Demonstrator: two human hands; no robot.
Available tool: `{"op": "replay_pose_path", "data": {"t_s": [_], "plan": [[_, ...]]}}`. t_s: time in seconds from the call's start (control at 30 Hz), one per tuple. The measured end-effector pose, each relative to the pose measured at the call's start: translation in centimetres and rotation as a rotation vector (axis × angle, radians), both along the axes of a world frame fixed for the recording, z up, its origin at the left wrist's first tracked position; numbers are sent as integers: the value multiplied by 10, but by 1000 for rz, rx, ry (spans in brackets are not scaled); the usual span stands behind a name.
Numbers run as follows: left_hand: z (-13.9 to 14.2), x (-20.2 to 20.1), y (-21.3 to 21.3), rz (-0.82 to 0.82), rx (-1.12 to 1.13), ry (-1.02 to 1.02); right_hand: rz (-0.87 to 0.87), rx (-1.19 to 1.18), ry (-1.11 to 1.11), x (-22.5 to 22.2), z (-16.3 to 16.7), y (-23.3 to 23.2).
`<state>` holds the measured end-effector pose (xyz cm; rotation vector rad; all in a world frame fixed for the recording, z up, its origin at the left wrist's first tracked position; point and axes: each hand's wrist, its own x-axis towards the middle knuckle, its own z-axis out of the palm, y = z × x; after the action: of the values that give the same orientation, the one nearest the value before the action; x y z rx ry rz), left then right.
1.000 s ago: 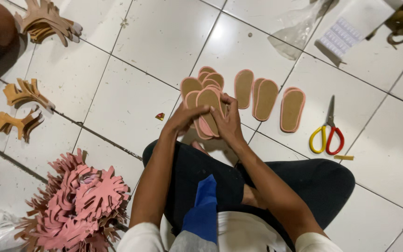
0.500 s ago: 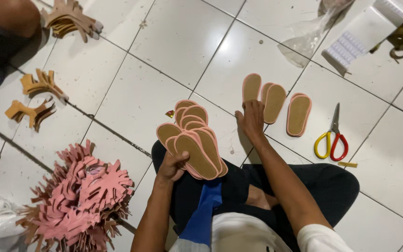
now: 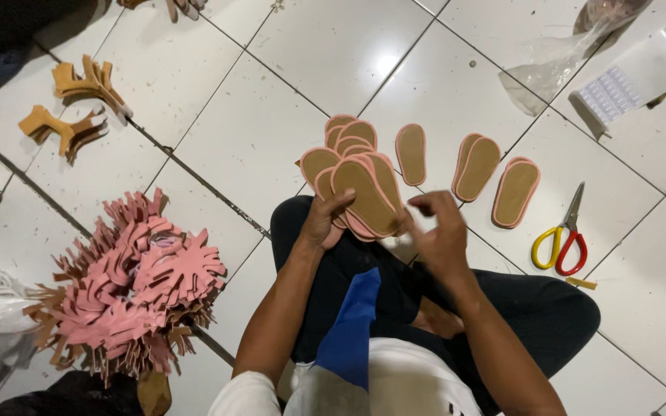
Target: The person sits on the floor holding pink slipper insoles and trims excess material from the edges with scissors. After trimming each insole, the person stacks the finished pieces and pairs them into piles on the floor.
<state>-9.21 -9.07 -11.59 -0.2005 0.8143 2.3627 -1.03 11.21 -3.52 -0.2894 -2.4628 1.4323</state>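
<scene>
Pink-edged tan foam soles, flat and foot-shaped, form a fanned stack (image 3: 356,181) that the left hand (image 3: 324,222) holds above the person's lap, its fingers closed around the near ends. The right hand (image 3: 439,231) hovers just beside the stack, fingers half bent and holding nothing that I can see. The soles look very light, thin and a little flexible, so they probably slide on each other; a pinch across the heel ends seems the safest grip. More such soles (image 3: 475,166) lie on the white tiled floor (image 3: 333,54), near yellow-and-red scissors (image 3: 558,245).
</scene>
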Motion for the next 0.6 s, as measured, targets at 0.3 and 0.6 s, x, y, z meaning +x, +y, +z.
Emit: {"op": "replay_pose_path", "data": {"t_s": [0.3, 0.6], "plan": [[1, 10, -10, -57, 130, 11, 33, -446, -311, 9, 2, -17], [-9, 29, -15, -221, 183, 123, -51, -757, -319, 47, 6, -12]]}}
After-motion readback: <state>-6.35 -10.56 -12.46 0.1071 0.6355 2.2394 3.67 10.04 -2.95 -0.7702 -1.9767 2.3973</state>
